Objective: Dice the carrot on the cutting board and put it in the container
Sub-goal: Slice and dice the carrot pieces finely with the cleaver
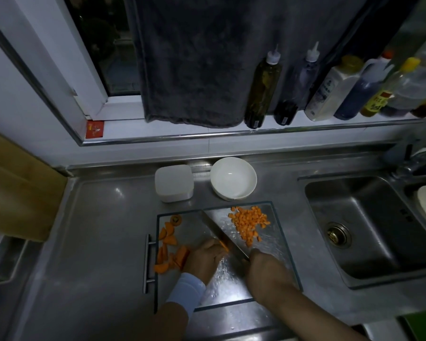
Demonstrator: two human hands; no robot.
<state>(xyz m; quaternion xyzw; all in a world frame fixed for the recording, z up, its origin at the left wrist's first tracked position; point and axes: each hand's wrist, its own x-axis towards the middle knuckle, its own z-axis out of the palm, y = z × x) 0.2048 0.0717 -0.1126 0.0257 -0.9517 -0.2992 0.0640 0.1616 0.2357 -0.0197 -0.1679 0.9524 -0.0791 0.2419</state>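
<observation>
A clear glass cutting board (pixel 190 232) is laid on a stainless steel counter (pixel 103 230). An orange carrot strip (pixel 223 246) is pinned to the board under the curled fingers of the left hand (pixel 204 259), right against the blade of a long steel knife (pixel 221 233). The knife's handle (hidden in the fist) is gripped by the right hand (pixel 263 269). Small orange carrot dice (pixel 250 223) are heaped at the board's far right corner. Larger orange carrot chunks (pixel 169 252) are scattered along its left edge. Just behind the board, a white square plastic container (pixel 174 183) is set, lid on, beside a round white bowl (pixel 233 178).
</observation>
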